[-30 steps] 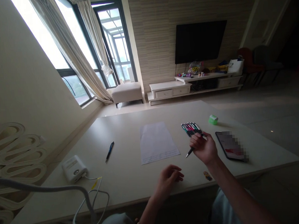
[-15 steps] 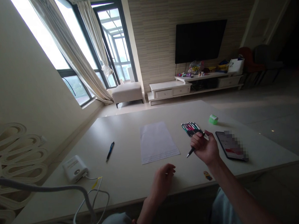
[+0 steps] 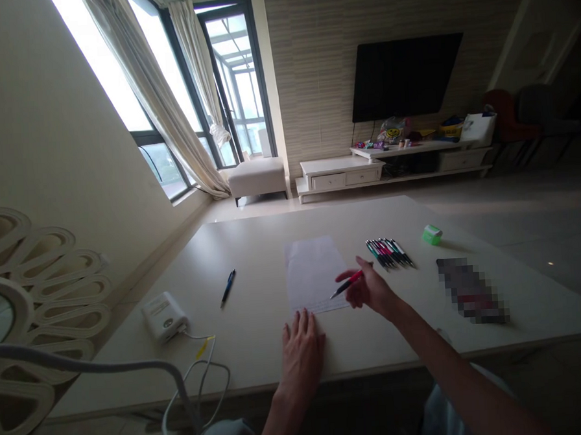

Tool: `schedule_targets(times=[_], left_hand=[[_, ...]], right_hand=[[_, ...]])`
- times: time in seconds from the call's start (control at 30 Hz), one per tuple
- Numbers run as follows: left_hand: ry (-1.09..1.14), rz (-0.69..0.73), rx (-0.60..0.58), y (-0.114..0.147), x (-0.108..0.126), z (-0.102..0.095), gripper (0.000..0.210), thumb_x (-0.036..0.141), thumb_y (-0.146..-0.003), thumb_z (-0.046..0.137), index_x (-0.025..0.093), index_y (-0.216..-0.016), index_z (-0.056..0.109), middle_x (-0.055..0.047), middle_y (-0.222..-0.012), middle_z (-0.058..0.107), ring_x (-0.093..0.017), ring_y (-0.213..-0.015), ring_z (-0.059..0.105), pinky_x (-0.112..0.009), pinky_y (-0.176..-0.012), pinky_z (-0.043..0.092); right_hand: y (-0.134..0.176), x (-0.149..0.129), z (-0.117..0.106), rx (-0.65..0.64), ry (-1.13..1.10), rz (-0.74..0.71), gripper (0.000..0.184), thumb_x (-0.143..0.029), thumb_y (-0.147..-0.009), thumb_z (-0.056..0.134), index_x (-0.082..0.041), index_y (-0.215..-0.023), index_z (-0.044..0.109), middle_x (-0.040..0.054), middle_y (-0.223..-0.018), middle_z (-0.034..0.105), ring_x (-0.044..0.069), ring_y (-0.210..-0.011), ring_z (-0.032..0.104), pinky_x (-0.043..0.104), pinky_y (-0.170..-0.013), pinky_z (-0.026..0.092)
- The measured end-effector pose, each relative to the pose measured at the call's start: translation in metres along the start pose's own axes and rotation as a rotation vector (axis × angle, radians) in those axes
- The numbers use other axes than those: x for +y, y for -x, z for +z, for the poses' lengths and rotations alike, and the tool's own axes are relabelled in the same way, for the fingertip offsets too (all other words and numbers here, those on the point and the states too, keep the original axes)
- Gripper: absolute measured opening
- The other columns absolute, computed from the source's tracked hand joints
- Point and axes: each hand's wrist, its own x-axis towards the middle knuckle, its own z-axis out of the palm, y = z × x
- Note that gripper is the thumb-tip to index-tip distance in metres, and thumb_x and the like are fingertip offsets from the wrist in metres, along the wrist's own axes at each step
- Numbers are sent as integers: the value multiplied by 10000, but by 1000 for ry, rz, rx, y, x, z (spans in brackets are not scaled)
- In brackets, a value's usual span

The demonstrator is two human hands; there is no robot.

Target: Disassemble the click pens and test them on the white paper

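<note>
My right hand (image 3: 376, 293) is closed around a pen (image 3: 346, 284) with a red barrel and a dark grip. Its tip points down and left, over the lower right part of a white sheet of paper (image 3: 312, 262); I cannot tell whether it touches. Lines of small handwriting run along the sheet's near edge. Flat on the table, my left hand (image 3: 303, 348) has its fingers stretched out, the fingertips at that near edge. Behind my right hand lies a row of several pens (image 3: 388, 252). A blue pen (image 3: 228, 288) lies alone, left of the paper.
A green-and-white small box (image 3: 432, 235) and a pixelated phone (image 3: 472, 292) are on the right of the white table (image 3: 253, 245). On the left sits a white plug-in device (image 3: 164, 317) with a looped cable (image 3: 213, 364). A TV cabinet (image 3: 337, 176) stands beyond.
My right hand has come left from beside the pen row to over the paper, pen in hand. My left hand has flattened and reached the sheet's edge. The view has shifted slightly.
</note>
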Motion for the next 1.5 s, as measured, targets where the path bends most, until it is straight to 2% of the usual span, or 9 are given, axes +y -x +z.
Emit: schedule_targets(times=[0.13,0.33,0.53,0.97,1.1,1.2,1.33,1.4,1.5], left_hand=[[-47,18,35,4,0,9,449,228,-875,375,123,-1307,438,-140,-1398,395,-292,-1295,328,-498,-1029,288],[-128,25,147,9,-2,24,436,203,-883,360,141,-1308,437,-118,-1362,445,-273,-1269,353,-463,-1023,304],[-108,47,101,7,-3,22,398,230,-874,415,199,-1262,497,-106,-1310,493,-289,-1241,375,-479,-1009,310],[-30,9,-16,6,0,14,421,226,-868,391,192,-1274,493,-109,-1335,476,-303,-1283,328,-484,-1031,283],[-54,10,9,6,-1,18,445,252,-885,359,150,-1308,449,-127,-1362,444,-301,-1288,322,-484,-1032,279],[-94,6,38,7,-1,19,466,238,-885,347,122,-1332,408,-134,-1381,419,-286,-1295,313,-473,-1032,281],[-104,9,38,7,-1,15,469,250,-875,365,139,-1327,418,-118,-1392,409,-282,-1283,333,-461,-1028,293],[-93,7,32,6,-1,12,466,253,-875,366,140,-1323,427,-115,-1392,411,-285,-1271,351,-460,-1025,297],[-83,-1,26,3,0,7,455,245,-877,361,143,-1313,442,-109,-1385,423,-279,-1264,363,-454,-1023,301]], right_hand=[[-35,30,40,66,271,-158,328,-485,-746,542,-158,-749,557,-30,-461,532,93,-349,460,184,-346,315],[-70,68,75,83,539,-301,238,-344,-749,488,-164,-608,551,-21,-485,513,90,-400,446,192,-375,313],[-83,97,79,296,693,-444,153,-185,-660,414,-188,-538,506,-27,-464,471,105,-441,410,217,-438,299],[-89,105,81,299,692,-440,194,-182,-626,432,-194,-434,407,-35,-418,421,98,-435,360,223,-443,277],[-85,94,75,295,608,-406,171,-220,-662,424,-175,-511,490,-21,-463,468,98,-437,404,206,-411,300],[-76,73,63,312,519,-384,238,-268,-700,434,-141,-840,578,-41,-496,480,95,-407,414,192,-376,318],[-50,40,39,273,411,-351,699,-312,-705,545,-178,-1337,276,-109,-467,427,84,-327,367,179,-326,300],[-36,29,23,231,469,-348,721,-307,-719,550,-209,-1365,245,-110,-470,415,77,-317,350,173,-317,280],[-21,22,-6,248,601,-344,566,-298,-741,509,-197,-1284,385,-103,-466,388,72,-322,328,175,-326,257]])
